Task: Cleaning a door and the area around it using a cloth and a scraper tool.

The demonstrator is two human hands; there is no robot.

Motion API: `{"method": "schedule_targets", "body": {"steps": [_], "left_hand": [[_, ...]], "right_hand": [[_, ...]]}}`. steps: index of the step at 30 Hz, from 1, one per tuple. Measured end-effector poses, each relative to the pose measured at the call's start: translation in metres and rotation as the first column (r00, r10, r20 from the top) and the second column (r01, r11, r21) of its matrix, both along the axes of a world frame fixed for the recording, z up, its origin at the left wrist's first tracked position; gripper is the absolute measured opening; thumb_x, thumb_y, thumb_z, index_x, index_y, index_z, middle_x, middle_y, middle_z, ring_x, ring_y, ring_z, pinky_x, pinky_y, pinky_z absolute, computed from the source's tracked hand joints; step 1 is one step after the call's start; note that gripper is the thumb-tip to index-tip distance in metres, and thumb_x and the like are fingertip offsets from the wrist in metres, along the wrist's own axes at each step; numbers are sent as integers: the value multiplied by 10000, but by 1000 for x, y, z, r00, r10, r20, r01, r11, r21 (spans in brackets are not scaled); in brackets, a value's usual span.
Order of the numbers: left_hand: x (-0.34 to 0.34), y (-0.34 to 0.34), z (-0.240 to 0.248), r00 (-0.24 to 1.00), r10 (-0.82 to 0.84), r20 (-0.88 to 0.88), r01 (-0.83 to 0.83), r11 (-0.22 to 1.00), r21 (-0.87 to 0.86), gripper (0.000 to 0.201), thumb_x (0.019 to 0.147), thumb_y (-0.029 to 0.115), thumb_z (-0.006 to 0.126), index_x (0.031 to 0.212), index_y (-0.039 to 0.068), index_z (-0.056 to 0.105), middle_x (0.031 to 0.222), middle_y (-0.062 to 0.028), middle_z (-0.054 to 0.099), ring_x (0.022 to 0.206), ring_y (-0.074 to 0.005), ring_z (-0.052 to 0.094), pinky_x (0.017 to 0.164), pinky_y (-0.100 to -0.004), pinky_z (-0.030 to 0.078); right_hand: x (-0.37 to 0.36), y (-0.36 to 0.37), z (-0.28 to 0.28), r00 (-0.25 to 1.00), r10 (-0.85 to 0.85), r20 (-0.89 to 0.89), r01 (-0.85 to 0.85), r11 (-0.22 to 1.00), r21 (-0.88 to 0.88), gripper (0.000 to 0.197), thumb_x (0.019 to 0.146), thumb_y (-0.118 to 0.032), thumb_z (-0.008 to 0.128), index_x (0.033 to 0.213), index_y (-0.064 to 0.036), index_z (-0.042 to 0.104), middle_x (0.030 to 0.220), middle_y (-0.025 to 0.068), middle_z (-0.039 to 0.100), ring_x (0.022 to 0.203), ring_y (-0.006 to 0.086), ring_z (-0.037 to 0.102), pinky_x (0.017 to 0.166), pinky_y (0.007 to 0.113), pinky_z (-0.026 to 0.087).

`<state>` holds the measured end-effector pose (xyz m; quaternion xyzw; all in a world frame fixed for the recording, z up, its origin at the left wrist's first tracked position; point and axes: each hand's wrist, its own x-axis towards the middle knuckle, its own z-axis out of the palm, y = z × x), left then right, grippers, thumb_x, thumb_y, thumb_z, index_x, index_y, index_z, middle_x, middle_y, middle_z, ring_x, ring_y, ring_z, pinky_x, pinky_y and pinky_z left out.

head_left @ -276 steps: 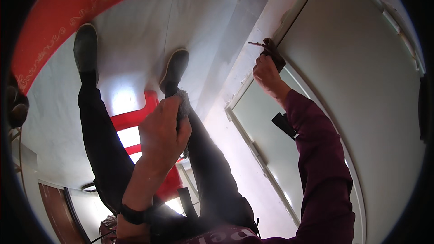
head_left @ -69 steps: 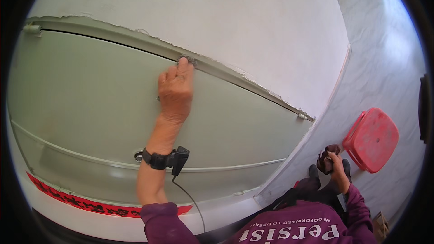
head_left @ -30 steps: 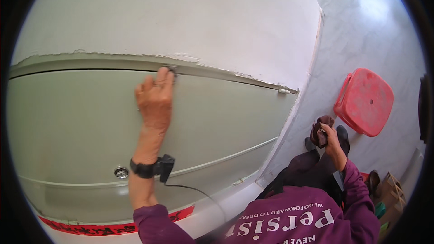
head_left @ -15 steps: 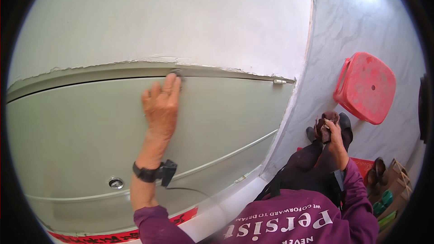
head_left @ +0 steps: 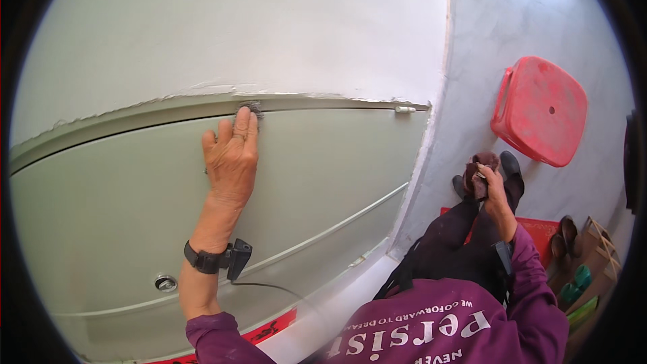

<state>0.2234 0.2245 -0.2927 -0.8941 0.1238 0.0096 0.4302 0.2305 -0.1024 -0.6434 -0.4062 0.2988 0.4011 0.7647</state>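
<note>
My left hand (head_left: 230, 162) reaches up to the pale green door (head_left: 323, 168). Its fingertips are pressed on a small dark grey scouring pad, which looks like steel wool (head_left: 251, 105). This pad lies on the door frame (head_left: 303, 103), just by the dark gap along the door's edge. Lower on the right, in front of my legs, my right hand (head_left: 495, 192) is closed round a crumpled dark brown cloth (head_left: 485, 158). Part of the cloth is hidden by the fingers.
A white wall (head_left: 236, 20) with a ragged paint edge borders the frame. A white hinge (head_left: 404, 109) and a round metal lock (head_left: 165, 283) sit on the door. On the grey floor stands a red plastic stool (head_left: 544, 111); brown shoes (head_left: 568, 232) and green slippers (head_left: 576, 284) lie at lower right.
The whole view has shifted a little. My left hand stays at the door frame with the pad, slightly nearer the gap. My right hand keeps hold of the cloth.
</note>
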Motion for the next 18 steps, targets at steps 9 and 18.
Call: {"method": "schedule_targets", "body": {"steps": [9,18], "left_hand": [[8,14,-177,907,207,-368,-239,970,-43,228,705,99,523,927,61,561,977,-17,527,869,-180,470,684,-347,365],[6,12,-94,973,62,-223,-72,997,-37,295,685,76,532,977,46,562,1045,-21,537,851,-183,475,668,-339,350]], "right_hand": [[-14,-8,2,1000,-31,2,31,999,-29,211,784,-204,581,939,-71,529,773,-10,539,672,82,527,607,211,428],[-38,-41,-28,967,-233,-101,227,972,-66,234,786,-182,571,971,-47,520,802,2,539,686,88,530,627,212,438]]}}
